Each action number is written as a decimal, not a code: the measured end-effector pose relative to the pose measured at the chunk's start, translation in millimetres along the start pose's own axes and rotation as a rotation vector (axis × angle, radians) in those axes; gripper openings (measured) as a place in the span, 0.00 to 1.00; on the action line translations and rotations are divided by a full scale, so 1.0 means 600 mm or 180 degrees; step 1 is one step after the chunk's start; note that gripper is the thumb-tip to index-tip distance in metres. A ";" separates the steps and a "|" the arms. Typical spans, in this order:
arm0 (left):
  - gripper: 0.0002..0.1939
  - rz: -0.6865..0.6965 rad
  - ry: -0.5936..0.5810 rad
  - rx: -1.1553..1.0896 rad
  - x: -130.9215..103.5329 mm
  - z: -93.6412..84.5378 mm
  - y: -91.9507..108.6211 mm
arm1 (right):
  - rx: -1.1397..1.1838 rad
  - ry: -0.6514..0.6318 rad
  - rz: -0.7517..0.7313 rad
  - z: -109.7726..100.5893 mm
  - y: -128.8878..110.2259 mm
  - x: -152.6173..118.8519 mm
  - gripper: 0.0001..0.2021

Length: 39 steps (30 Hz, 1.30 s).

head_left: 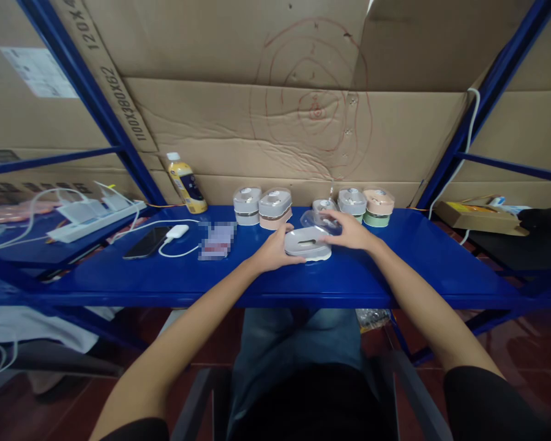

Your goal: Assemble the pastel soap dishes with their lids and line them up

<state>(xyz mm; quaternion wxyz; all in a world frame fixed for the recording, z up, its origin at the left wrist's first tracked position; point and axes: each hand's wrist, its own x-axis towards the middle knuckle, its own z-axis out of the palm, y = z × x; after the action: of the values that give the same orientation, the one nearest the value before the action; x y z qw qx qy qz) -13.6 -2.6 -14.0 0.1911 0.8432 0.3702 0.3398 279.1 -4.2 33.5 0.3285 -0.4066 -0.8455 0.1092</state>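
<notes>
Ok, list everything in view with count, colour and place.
Metal table: 1, blue, centre
Slotted plastic box: 1, grey, mid-table
Plastic lid: 1, clear, at box's far edge
Lidded plastic containers: 5, grey, pink, green, back row
Plastic bottle: 1, yellow and blue, back left
Glossy phone: 1, black, left
Corded block: 1, white, by phone
Pixelated item: 1, masked, left of box
Power strip: 1, white, far left
Cardboard carton: 1, brown, far right
Cardboard panels: several, brown, behind table
Metal frame: 1, blue, both sides
Chair armrests: 2, dark, bottom
Denim trousers: 1, blue, below table
Left hand: 1, bare, holding box
Right hand: 1, bare, holding lid
</notes>
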 end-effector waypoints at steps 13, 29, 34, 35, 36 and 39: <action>0.75 0.0049 -0.0027 -0.0592 0.001 0.010 0.012 | -0.0036 -0.0743 -0.0687 0.022 -0.036 0.008 0.42; 0.71 -0.0052 0.0072 -0.0729 0.002 0.014 0.009 | 0.0116 -0.0955 -0.0615 0.017 -0.044 0.013 0.43; 0.71 -0.0093 0.0064 -0.0613 0.003 0.017 0.009 | -0.0045 -0.1041 -0.0532 0.012 -0.050 0.017 0.45; 0.71 -0.0117 0.0059 -0.0574 0.002 0.017 0.011 | -0.0087 -0.1064 -0.0530 0.011 -0.052 0.018 0.45; 0.71 -0.0131 0.0047 -0.0544 0.002 0.017 0.013 | -0.0123 -0.1090 -0.0532 0.009 -0.053 0.019 0.46; 0.70 -0.0088 0.0051 -0.0554 0.003 0.016 0.016 | -0.0154 -0.1149 -0.0561 0.010 -0.049 0.022 0.46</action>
<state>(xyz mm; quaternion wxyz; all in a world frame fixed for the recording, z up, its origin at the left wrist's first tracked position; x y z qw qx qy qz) -1.3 -8.4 -14.4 0.2654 0.8155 0.3524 0.3747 251.2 -12.7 48.7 0.1700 -0.3127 -0.9253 0.1308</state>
